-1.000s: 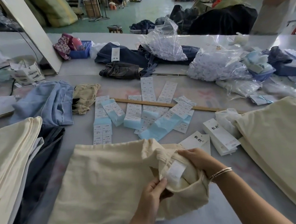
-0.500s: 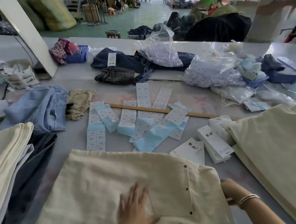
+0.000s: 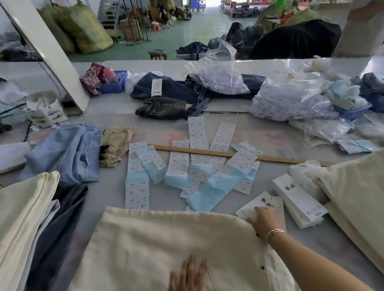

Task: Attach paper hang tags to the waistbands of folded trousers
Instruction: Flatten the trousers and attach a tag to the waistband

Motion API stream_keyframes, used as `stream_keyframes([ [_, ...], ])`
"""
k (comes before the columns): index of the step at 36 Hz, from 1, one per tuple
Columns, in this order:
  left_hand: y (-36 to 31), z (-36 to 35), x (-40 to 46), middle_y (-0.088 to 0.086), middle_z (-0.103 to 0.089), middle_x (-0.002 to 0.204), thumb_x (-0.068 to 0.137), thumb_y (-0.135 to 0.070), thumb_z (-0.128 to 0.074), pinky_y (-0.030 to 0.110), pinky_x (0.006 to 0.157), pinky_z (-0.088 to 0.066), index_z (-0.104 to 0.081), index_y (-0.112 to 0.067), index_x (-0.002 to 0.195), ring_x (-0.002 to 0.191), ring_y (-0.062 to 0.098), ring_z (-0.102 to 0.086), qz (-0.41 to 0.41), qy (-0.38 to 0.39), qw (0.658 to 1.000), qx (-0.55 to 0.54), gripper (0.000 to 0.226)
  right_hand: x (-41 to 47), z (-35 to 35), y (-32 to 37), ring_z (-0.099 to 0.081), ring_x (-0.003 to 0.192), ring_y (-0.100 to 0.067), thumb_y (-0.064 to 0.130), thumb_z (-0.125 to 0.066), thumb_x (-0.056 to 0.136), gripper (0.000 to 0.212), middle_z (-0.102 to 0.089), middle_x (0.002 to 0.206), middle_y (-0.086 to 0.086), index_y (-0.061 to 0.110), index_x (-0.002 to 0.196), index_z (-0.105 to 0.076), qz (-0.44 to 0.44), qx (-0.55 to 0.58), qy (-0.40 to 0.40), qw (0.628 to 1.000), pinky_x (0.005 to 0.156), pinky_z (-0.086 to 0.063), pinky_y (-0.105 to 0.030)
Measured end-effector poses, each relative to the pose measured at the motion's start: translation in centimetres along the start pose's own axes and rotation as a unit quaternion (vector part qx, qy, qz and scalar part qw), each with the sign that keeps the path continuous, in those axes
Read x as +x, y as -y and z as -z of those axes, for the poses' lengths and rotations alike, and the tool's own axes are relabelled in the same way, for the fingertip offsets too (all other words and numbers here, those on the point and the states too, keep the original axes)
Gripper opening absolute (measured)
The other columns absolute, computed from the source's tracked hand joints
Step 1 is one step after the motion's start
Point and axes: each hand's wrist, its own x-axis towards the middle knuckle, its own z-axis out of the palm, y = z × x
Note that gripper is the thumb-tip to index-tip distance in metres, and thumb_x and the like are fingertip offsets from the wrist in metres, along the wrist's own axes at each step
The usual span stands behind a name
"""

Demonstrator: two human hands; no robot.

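While left hand [image 3: 188, 278] flattens trousers [image 3: 148, 249], right hand [image 3: 262, 219] seemingly touches tag [image 3: 265, 205]

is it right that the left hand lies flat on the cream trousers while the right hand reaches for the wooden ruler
Not quite. The left hand does lie flat on the cream trousers, but the right hand reaches for a white hang tag, not the wooden ruler, which lies farther back. The head view shows it.

Cream folded trousers [image 3: 148, 249] lie flat under the left hand [image 3: 188, 280], small dark studs along the edge nearest the right hand [image 3: 264, 219]. White paper hang tags [image 3: 263, 205] with black lettering lie under the right fingertips; a stack of hang tags [image 3: 300, 199] sits just beyond
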Motion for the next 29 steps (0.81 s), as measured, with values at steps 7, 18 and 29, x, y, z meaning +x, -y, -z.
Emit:
stream_keyframes([
  [7,2.8,-2.8,1.1,-0.006,-0.075,0.102,0.097,-0.024,-0.027,0.039,0.090,-0.038,-0.058,-0.036,0.112,0.101,0.010,-0.061,0.027,0.002,0.998,0.049,0.037,0.2,-1.2,-0.1,-0.049,0.115,-0.028,0.055,-0.047,0.091,0.044,-0.046,0.122,-0.008,0.020,0.115,-0.056,0.015,-0.025,-0.009,1.000,0.090,-0.047,-0.036],
  [18,2.7,-3.0,3.5,-0.005,-0.075,0.100,0.099,-0.022,-0.025,0.040,0.099,-0.030,-0.058,-0.034,0.109,0.103,0.010,-0.057,0.004,-0.098,0.995,0.021,0.036,0.3,-2.5,-1.4,-0.020,0.142,-0.027,0.069,-0.030,0.090,0.079,-0.013,0.158,0.000,0.017,0.148,-0.018,-0.070,-0.037,-0.009,0.997,0.111,-0.023,-0.041],
  [29,1.8,-3.1,2.3,-0.005,-0.075,0.098,0.100,-0.022,-0.024,0.038,0.099,-0.030,-0.057,-0.034,0.108,0.097,0.013,-0.066,-0.004,-0.130,0.990,0.051,0.036,-0.6,-2.4,-1.0,-0.037,0.129,-0.019,0.054,-0.037,0.093,0.047,-0.039,0.141,0.004,0.039,0.137,-0.038,-0.044,-0.055,-0.041,0.997,0.104,-0.029,-0.038],
])
